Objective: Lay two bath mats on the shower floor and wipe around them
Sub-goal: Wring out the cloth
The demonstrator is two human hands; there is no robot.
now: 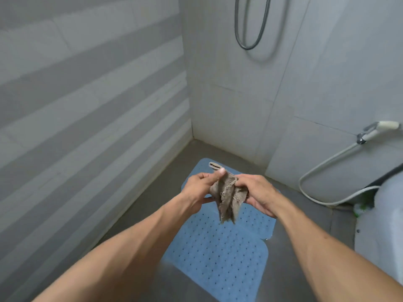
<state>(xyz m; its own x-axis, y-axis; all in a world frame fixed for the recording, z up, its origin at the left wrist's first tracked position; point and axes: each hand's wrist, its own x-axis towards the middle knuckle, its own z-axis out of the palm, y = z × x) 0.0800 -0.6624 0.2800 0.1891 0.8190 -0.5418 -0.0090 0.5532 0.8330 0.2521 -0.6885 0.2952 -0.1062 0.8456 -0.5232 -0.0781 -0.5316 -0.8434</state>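
Head view, catalogued from left to right as we hold our arms out over the shower floor (152, 199).

Item one: a striped grey tiled wall (87, 105) along the left side, meeting the floor at a corner.

Item two: our left hand (197, 189), thumb and fingers pinching the upper left edge of a frayed brown cloth (227, 196).

Item three: the cloth itself, bunched and hanging between both hands, raised above the mats and clear of them.

Item four: two blue perforated bath mats lying flat on the floor, the far mat (250, 219) beneath our hands and the near mat (218, 262) closer to us, their edges overlapping or touching.

Item five: our right hand (258, 192), fingers closed on the cloth's right side.

Item six: a dark shower hose (247, 46) looping on the back wall.

Item seven: a hand sprayer (379, 129) with its pale hose on the right wall.
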